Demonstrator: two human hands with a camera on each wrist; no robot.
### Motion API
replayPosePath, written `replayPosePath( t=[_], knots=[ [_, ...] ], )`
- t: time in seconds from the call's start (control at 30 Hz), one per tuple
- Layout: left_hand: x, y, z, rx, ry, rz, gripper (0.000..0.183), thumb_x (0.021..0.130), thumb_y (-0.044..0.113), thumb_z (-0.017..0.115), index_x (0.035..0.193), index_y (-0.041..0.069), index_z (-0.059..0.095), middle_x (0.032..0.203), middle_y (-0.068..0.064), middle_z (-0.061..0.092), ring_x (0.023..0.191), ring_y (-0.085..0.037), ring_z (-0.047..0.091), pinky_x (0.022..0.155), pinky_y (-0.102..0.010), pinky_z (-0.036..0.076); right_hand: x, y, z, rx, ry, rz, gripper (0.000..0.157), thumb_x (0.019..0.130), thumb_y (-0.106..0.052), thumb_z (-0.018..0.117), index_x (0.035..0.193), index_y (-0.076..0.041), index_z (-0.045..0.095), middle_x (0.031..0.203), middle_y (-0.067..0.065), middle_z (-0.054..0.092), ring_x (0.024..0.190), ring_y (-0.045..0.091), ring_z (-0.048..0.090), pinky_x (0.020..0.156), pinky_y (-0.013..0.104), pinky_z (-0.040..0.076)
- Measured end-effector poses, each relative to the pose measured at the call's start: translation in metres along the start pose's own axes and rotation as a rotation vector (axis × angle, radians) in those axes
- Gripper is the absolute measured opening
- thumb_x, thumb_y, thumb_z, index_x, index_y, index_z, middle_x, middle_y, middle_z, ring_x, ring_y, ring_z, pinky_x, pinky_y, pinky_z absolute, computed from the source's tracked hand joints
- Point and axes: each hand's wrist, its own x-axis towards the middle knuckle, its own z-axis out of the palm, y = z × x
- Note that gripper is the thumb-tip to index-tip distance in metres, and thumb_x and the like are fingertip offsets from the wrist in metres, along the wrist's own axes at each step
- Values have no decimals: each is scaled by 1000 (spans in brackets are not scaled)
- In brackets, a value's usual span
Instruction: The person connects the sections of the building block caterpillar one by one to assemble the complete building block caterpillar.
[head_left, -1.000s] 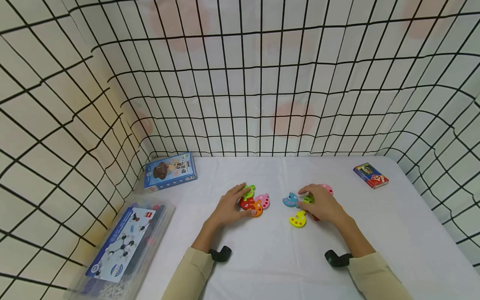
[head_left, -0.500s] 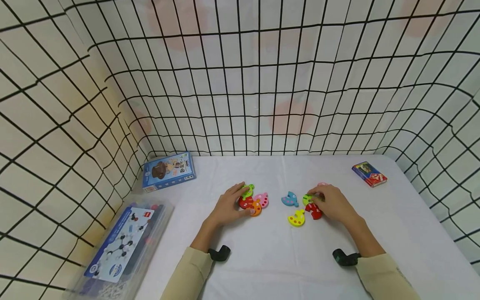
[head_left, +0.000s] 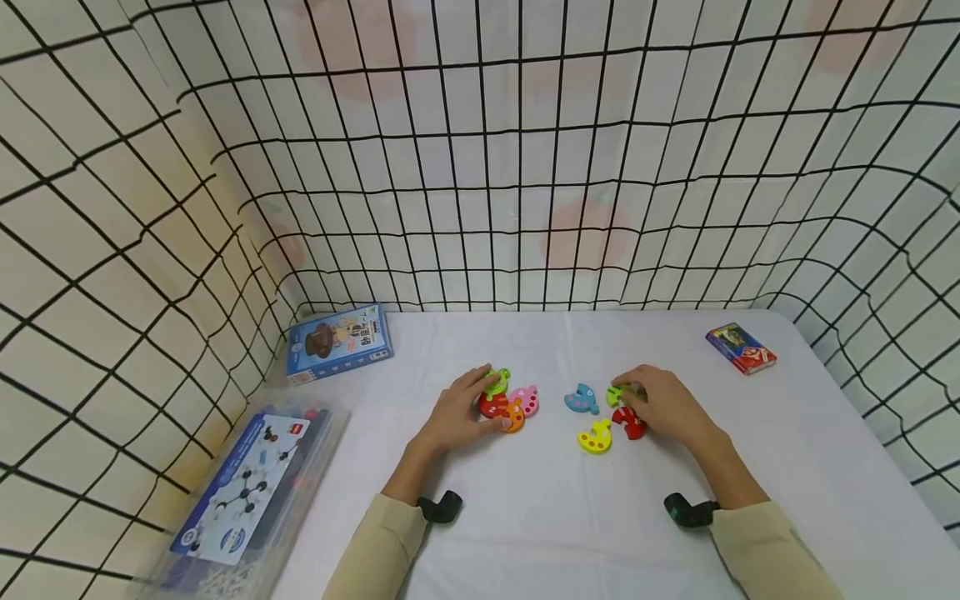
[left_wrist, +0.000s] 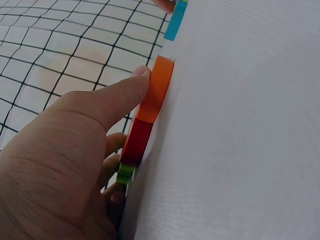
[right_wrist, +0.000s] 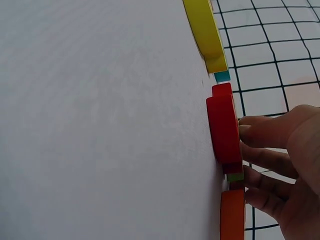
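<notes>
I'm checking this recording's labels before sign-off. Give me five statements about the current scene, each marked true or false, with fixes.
1. The left hand is at a cluster of pieces, thumb by the orange piece. True.
2. The right hand covers the yellow piece. False: the yellow piece lies uncovered, apart from that hand.
3. The blue piece lies farther from the person than the yellow one. True.
4. The blue box is at the person's right. False: it is at the left.
5. Both forearms have bare elbows showing. False: beige sleeves cover the forearms, and no elbow shows.
</notes>
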Motion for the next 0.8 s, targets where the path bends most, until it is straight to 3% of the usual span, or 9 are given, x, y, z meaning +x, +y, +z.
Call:
replayPosePath(
  t=[0.1, 0.23, 0.37, 0.8],
  knots=[
    [0, 0, 0, 5, 1, -9, 79, 89, 55, 71, 158, 27, 43, 170, 5, 30, 158, -27, 24, 123, -65, 24, 3, -2, -1, 2, 14, 16, 26, 97, -15, 68, 122, -10, 73, 125, 16, 68, 101, 32, 61, 89, 51, 58],
    [0, 0, 0, 7, -4, -13, 79, 89, 54, 70, 158, 27, 43, 170, 5, 30, 159, -27, 24, 123, -66, 23, 5, -4, -3, -6, -38, 34, 31, 96, -18, 69, 125, -9, 71, 132, 21, 65, 114, 39, 60, 98, 61, 54],
    [0, 1, -2, 4, -3, -8, 79, 89, 53, 70, 158, 26, 43, 170, 4, 30, 159, -27, 23, 123, -66, 23, 6, -4, -4, -3, -84, 42, 36, 95, -18, 69, 130, -9, 69, 136, 23, 63, 112, 37, 59, 97, 59, 55],
    [-1, 3, -3, -10, 2, 23, 80, 88, 51, 71, 157, 21, 44, 169, -1, 33, 158, -30, 25, 122, -68, 25, 9, -3, -4, 51, -104, 0, 43, 92, -14, 70, 134, -5, 64, 131, 20, 64, 105, 31, 60, 92, 53, 59]
  ],
)
